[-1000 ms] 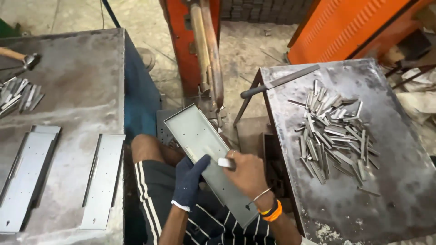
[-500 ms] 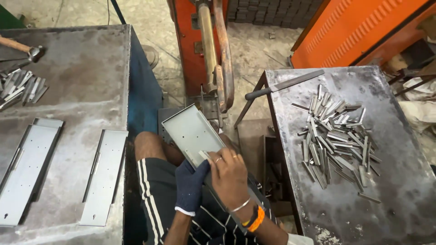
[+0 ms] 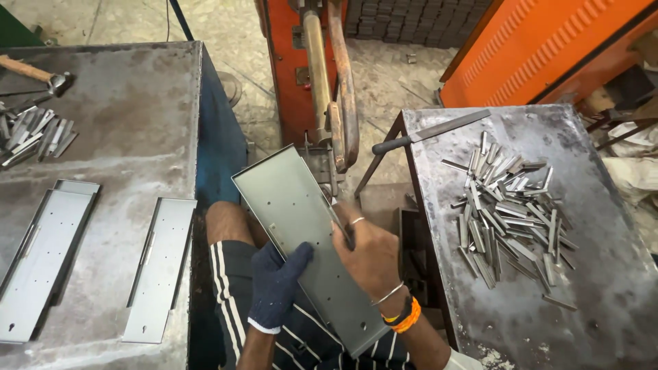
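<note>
- On the left table (image 3: 123, 123) lie two finished grey plates (image 3: 161, 267), flat and side by side; keep them apart from the work.
- Over the lap, the gloved left hand (image 3: 277, 281) curls round the near edge of the long metal tray (image 3: 301, 233); a firm grip there should stop it tilting.
- Beside it, the bare right hand (image 3: 370, 257) pinches a small strip (image 3: 340, 226) against the tray floor; hold it square, I judge.
- Further right, loose strips (image 3: 510, 212) pile on the steel table (image 3: 603, 301).
</note>
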